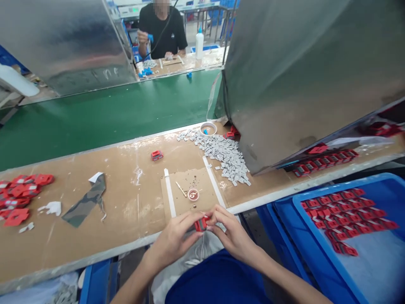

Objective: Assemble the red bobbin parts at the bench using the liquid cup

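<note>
A small red and grey plastic part (201,225) is held between both hands over the table's front edge. My left hand (177,236) pinches it from the left with thumb and fingers. On the other side, the bent fingers of my right hand (232,231) close on its right end; anything smaller between those fingertips is hidden. Just beyond the hands, a small round cup (193,194) with whitish stuff in it stands on a taped-down cardboard sheet (177,177). Beside the cup lies a thin stick (181,189). Another red and grey part (157,155) sits farther back.
Loose grey pieces (221,152) are heaped near a tape roll (208,128). Red parts (22,194) and a camouflage cloth (87,200) lie left. A blue tray (300,219) holds rows of red parts. A metal panel (303,76) overhangs the right; a person (163,33) sits beyond the green belt (110,109).
</note>
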Demonstrator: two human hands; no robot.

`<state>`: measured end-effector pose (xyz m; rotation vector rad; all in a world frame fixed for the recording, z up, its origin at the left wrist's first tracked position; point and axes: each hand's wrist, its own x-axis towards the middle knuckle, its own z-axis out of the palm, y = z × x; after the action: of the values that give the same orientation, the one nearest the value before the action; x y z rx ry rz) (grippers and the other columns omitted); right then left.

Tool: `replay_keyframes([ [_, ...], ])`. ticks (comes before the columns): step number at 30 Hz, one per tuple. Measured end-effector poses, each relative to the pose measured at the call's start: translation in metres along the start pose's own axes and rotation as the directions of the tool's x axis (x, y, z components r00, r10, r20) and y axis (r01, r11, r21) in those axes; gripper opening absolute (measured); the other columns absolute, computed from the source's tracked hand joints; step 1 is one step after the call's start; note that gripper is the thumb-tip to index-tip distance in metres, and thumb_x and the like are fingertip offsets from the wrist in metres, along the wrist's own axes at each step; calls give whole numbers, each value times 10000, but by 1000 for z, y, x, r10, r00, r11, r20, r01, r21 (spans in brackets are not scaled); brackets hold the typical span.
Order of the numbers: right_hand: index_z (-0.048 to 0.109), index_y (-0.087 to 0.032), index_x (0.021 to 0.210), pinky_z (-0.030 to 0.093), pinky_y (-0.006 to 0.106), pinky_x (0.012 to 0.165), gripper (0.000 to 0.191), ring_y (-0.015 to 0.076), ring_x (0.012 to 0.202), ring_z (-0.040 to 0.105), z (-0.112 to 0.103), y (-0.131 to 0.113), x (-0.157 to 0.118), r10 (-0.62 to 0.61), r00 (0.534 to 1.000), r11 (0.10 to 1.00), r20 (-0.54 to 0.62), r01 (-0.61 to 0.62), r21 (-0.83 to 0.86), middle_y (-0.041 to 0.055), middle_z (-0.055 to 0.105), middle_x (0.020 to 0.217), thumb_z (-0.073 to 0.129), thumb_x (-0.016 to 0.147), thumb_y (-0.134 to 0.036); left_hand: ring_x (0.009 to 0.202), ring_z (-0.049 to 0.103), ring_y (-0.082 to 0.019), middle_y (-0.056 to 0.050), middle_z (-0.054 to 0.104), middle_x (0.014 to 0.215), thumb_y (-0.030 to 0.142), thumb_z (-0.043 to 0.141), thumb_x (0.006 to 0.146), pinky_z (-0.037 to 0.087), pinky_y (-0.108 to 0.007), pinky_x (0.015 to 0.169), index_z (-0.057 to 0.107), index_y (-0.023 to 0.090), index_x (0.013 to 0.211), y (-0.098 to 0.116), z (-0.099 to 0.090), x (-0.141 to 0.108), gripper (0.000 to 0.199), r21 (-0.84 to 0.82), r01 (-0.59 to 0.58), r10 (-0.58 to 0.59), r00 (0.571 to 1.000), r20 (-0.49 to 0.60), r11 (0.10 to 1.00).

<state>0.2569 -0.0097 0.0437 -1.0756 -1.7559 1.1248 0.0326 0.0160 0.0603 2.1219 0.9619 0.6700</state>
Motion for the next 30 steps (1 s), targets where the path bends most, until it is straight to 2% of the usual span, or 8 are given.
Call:
replay_keyframes([
  [2,561,-227,858,519,297,809,168,190,929,663,-22,-3,-13,13,998,1000,-59,-14,-23,52,656,968,552,1025,-229,1087,750,-259,-126,754,1257,280,646,960,611,-392,966,606,244,1392,-26,-29,22,436,41,5,-5,1000,0,999],
  [5,606,-227,864,522,314,826,178,199,939,675,-72,0,-39,51,963,984,-265,-94,-154,65,691,994,554,1026,-278,1313,611,-363,-180,676,1366,325,604,960,471,-558,1124,641,185,1321,-73,-77,69,390,286,150,-58,950,-306,947],
  [8,634,-219,845,526,348,816,207,224,901,677,-127,21,-61,73,828,898,-557,-297,-325,81,710,959,566,1001,-337,1339,542,-448,-238,585,1420,291,515,969,413,-661,1106,635,110,1290,-107,-105,112,387,458,357,-217,918,-331,814],
  [12,624,-202,824,517,384,788,211,248,826,650,-183,68,-62,58,648,714,-760,-559,-422,92,689,869,546,948,-354,1110,631,-395,-190,648,1168,327,460,985,506,-569,978,636,96,1216,-114,-115,131,371,556,489,-383,872,-304,672],
  [16,594,-198,787,497,420,849,145,272,868,606,-208,106,-40,31,585,635,-810,-638,-436,119,639,876,544,900,-273,853,623,-253,-3,658,836,375,632,867,519,-367,833,665,254,1057,-104,-121,118,228,400,565,-417,816,-400,721],
  [19,591,-193,764,491,438,880,132,287,897,577,-218,121,-26,15,575,596,-818,-662,-454,133,598,883,542,880,-232,710,604,-194,66,674,727,457,725,757,498,-287,680,713,305,945,-90,-124,92,243,-25,624,-559,681,-474,781],
  [23,632,-179,784,494,452,902,141,298,923,559,-228,131,-18,2,578,561,-816,-676,-477,137,568,902,519,867,-192,725,633,-183,158,776,808,626,851,630,524,-304,604,774,361,794,-74,-120,40,321,-530,490,-720,527,-452,692],
  [30,674,-133,829,494,470,917,180,317,942,570,-251,130,-1,4,554,498,-832,-723,-479,190,598,966,517,860,-215,960,729,-309,312,768,956,671,917,377,604,-414,561,759,600,957,-64,-90,-27,605,-584,532,-789,450,-418,613],
])
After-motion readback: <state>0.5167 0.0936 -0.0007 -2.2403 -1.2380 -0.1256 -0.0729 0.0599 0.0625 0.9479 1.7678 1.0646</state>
